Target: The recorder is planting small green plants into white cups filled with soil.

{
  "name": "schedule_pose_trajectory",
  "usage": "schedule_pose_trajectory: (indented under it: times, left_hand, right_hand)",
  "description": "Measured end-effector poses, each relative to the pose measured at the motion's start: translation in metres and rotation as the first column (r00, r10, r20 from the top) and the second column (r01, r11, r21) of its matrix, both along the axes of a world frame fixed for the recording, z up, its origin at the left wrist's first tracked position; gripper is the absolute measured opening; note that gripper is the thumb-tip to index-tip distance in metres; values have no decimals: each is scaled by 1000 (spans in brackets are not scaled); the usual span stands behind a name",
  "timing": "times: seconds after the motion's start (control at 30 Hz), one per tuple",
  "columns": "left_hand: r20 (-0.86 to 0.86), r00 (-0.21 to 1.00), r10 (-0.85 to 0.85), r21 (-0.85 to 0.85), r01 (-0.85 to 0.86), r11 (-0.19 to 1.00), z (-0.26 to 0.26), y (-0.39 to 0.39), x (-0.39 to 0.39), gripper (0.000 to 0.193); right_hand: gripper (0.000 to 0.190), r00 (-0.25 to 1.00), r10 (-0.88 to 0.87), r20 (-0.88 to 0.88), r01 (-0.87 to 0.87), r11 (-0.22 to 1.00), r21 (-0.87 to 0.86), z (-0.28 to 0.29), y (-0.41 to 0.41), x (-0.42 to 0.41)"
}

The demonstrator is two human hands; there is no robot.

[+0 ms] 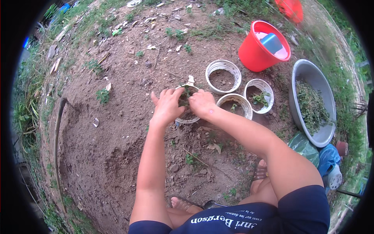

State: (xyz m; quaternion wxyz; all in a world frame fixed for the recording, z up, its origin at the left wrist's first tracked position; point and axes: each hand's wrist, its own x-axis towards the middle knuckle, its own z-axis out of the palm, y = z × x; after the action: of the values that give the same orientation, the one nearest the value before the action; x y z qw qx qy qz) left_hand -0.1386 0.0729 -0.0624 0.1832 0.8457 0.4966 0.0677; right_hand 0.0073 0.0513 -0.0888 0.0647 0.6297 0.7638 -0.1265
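Note:
Both hands are over a round white pot of soil standing on the ground. My left hand lies at its left rim, fingers reaching in beside a small green plant. At the right side, my right hand has its fingers curled down at the same plant; whether they pinch a stem is hidden. Close by on the right stand three more white pots with soil: one at the back, one in front with a small seedling, and one farther right holding a leafy seedling.
A red bucket with liquid and a blue container stands behind the pots. At right are a grey basin of cut greenery, green and blue plastic bags. A metal spoon-like tool lies near my feet; a bent stick is left.

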Motion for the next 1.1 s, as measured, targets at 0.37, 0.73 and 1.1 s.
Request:
schedule_pose_trajectory:
  times: [0.37,0.73,1.1]
  left_hand:
    - [-37,999,-14,205,21,978,70,-19,6,53]
    - [62,985,-162,315,135,939,79,-45,70,41]
    - [25,869,-494,303,464,832,59,-91,187,33]
  right_hand:
    - [15,974,86,-208,-59,990,131,65,-20,57]
    - [30,908,-400,-129,418,888,191,142,-119,320]
    - [25,319,-883,-345,944,327,36,21,-250,492]
